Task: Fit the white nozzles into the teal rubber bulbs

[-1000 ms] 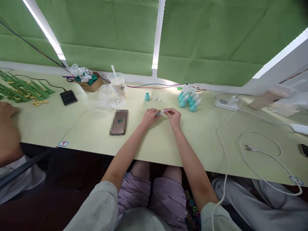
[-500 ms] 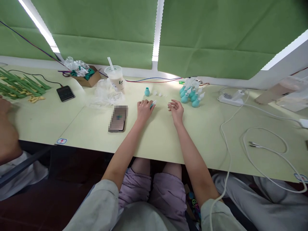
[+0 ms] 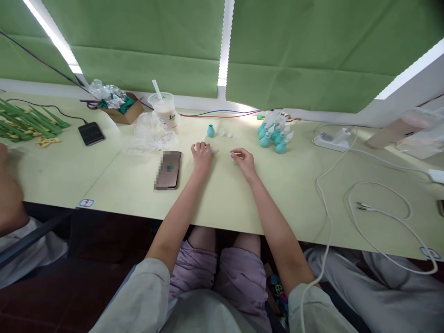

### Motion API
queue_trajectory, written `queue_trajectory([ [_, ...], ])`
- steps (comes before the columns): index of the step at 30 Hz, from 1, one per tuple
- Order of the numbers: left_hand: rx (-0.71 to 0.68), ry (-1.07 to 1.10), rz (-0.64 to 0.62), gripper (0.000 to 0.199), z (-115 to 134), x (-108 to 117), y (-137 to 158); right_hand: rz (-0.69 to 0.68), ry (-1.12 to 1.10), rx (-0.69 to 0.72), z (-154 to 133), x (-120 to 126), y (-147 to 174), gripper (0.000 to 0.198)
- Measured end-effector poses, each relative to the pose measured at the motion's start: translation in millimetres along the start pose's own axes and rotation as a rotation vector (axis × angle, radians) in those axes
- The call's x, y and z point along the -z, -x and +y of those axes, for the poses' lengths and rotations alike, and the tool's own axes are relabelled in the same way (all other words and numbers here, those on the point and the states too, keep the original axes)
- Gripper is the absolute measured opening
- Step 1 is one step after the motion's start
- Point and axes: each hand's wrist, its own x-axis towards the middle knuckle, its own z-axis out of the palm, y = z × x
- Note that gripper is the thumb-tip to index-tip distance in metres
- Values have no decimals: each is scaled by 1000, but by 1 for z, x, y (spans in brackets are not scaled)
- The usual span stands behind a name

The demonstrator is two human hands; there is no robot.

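My left hand (image 3: 201, 158) rests low over the table, fingers curled round a small teal squeeze bulb whose pale nozzle (image 3: 214, 151) sticks out on the right; most of the bulb is hidden. Facing it, my right hand (image 3: 244, 162) pinches thumb and fingertips together, and whatever is between them is too small to make out. Beyond the hands stands a teal bulb without a nozzle (image 3: 210, 131). Small white pieces (image 3: 229, 135) lie in a row beside it. Several teal bulbs with white pointed nozzles (image 3: 275, 136) are grouped upright past my right hand.
Left of my hands lie a phone (image 3: 168, 170), a crumpled plastic bag (image 3: 149, 134) and a drink cup (image 3: 166, 113). A carton (image 3: 126, 111) holds wrapping. To the right are a power strip (image 3: 331, 142) and loose white cables (image 3: 322, 194). Another person's arm (image 3: 10, 189) is at far left.
My right hand has come left and its fingers have closed into a pinch. My left hand has shifted slightly left, and the nozzle points lower, nearer the table.
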Motion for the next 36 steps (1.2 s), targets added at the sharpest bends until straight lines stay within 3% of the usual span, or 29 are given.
queue_trajectory([
  [3, -106, 74, 53, 32, 11, 7, 1, 73, -17, 15, -2, -1, 0, 36],
  [6, -240, 199, -92, 29, 26, 8, 4, 142, -101, 18, -4, -2, 0, 38],
  [9, -224, 318, -219, 31, 36, 0, 7, 190, -114, 29, -7, -4, 3, 33],
  [16, -125, 304, -111, 26, 31, -7, 6, 61, -149, 34, -8, -11, 8, 32],
  [20, -174, 278, -90, 30, 30, -7, 6, 110, -49, 24, -5, -9, 7, 32],
  [26, -178, 253, -81, 32, 32, -5, 8, 132, -22, 119, -9, -7, 8, 25],
  [36, -192, 207, -57, 30, 33, -5, 11, 141, -187, 4, -12, -11, 10, 28],
])
